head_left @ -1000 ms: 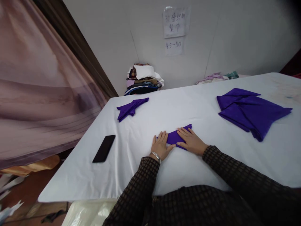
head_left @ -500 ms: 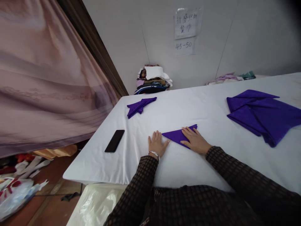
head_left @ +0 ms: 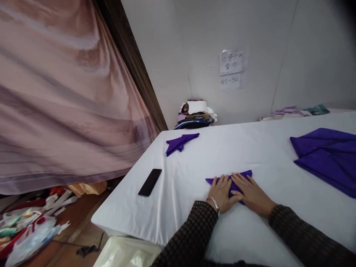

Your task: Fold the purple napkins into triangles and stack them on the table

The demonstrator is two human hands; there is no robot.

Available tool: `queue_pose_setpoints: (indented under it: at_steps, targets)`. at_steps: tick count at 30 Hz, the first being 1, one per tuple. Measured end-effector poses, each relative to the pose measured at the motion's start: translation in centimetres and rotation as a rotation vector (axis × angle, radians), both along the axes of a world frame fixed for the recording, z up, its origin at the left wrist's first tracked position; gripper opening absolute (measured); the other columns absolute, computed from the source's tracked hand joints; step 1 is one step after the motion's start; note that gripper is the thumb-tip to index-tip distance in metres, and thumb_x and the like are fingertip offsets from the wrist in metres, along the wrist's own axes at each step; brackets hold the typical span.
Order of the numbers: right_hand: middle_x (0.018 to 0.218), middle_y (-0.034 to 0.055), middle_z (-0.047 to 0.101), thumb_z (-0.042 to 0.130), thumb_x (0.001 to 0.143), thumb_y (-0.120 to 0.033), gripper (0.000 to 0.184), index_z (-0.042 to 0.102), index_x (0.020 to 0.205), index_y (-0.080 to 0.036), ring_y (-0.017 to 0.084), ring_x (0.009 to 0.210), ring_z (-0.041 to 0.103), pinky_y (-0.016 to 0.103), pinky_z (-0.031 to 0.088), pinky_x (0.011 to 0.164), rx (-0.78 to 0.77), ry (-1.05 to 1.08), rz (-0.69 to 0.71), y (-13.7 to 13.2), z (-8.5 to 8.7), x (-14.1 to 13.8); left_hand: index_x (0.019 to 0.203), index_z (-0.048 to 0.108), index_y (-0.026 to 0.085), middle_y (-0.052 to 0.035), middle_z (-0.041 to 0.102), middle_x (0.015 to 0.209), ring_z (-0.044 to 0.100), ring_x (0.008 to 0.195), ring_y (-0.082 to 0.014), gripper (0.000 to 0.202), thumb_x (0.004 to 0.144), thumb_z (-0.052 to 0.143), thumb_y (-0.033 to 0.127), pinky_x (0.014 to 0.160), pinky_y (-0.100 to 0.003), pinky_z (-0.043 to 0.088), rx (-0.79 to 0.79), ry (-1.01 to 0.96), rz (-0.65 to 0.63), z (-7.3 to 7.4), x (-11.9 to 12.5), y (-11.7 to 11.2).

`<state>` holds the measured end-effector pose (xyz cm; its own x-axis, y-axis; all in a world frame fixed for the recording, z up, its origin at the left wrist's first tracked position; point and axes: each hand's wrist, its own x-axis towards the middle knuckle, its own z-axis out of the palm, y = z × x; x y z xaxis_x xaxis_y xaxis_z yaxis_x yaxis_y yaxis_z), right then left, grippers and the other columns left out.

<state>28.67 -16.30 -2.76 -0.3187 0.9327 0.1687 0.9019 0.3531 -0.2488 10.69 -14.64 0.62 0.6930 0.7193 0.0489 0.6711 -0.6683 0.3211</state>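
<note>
A purple cloth napkin, folded into a narrow triangle, lies flat on the white-covered table. My left hand, with a silver bracelet at the wrist, rests flat on its left and middle part, fingers stretched out. On the right part lies my right hand, also flat with fingers extended. The two hands are side by side, thumbs close together, and they cover much of the cloth. Farther back to the left is another purple napkin in a folded, star-like shape.
A black phone lies at the table's left. Loosely heaped purple cloth is at the right. Behind the table stands a pile of folded clothes. A pink curtain hangs at left, above bags on the floor.
My left hand has moved right, from the table beside the napkin's tip onto the napkin. My right hand stays on the cloth. The camera view has tilted up and shifted left.
</note>
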Motion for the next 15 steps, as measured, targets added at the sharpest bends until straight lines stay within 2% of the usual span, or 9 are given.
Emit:
queue_pose_setpoints:
  at_steps: [3,6,10,13,15]
  targets:
    - [0.144,0.0083,0.036,0.032,0.089,-0.056,0.061,0.035,0.140,-0.022,0.026,0.134,0.029,0.050,0.022,0.108,-0.042,0.027,0.047,0.4,0.3,1.1,0.143,0.021,0.016,-0.0123,0.022,0.150,0.015,0.139,-0.0252,0.088,0.077,0.033,0.073,0.113,-0.050,0.009,-0.040,-0.038,-0.021,-0.1,-0.3,0.0]
    - [0.144,0.0062,0.035,0.034,0.089,-0.055,0.056,0.039,0.138,-0.027,0.027,0.134,0.028,0.054,0.019,0.108,-0.059,0.030,0.081,0.9,0.5,3.1,0.143,0.022,0.017,-0.0135,0.020,0.151,0.013,0.140,-0.0272,0.093,0.072,0.045,0.073,0.113,-0.052,0.007,-0.071,-0.070,-0.040,-0.2,-0.5,0.2]
    - [0.144,0.0043,0.035,0.035,0.089,-0.054,0.053,0.041,0.136,-0.031,0.028,0.135,0.026,0.057,0.013,0.108,-0.077,0.030,0.041,1.4,0.8,5.4,0.142,0.026,0.019,-0.0128,0.024,0.150,0.016,0.139,-0.0280,0.085,0.072,0.057,0.054,0.113,-0.053,0.009,-0.106,-0.115,-0.053,-0.4,-0.8,0.6]
    - [0.145,0.0033,0.032,0.034,0.089,-0.054,0.054,0.039,0.137,-0.031,0.027,0.135,0.023,0.056,0.012,0.110,-0.129,0.047,0.054,1.3,0.9,6.2,0.139,0.032,0.019,-0.0119,0.030,0.148,0.021,0.138,-0.0272,0.075,0.072,0.058,0.041,0.113,-0.053,0.010,-0.116,-0.151,-0.043,-0.4,-1.0,0.7]
    - [0.146,0.0032,0.030,0.035,0.089,-0.054,0.055,0.037,0.138,-0.031,0.027,0.136,0.022,0.054,0.011,0.110,-0.146,0.071,0.069,1.2,0.8,6.4,0.135,0.038,0.020,-0.0110,0.033,0.146,0.022,0.137,-0.0266,0.067,0.073,0.056,0.038,0.113,-0.052,0.010,-0.104,-0.171,-0.035,-0.5,-1.0,0.7]
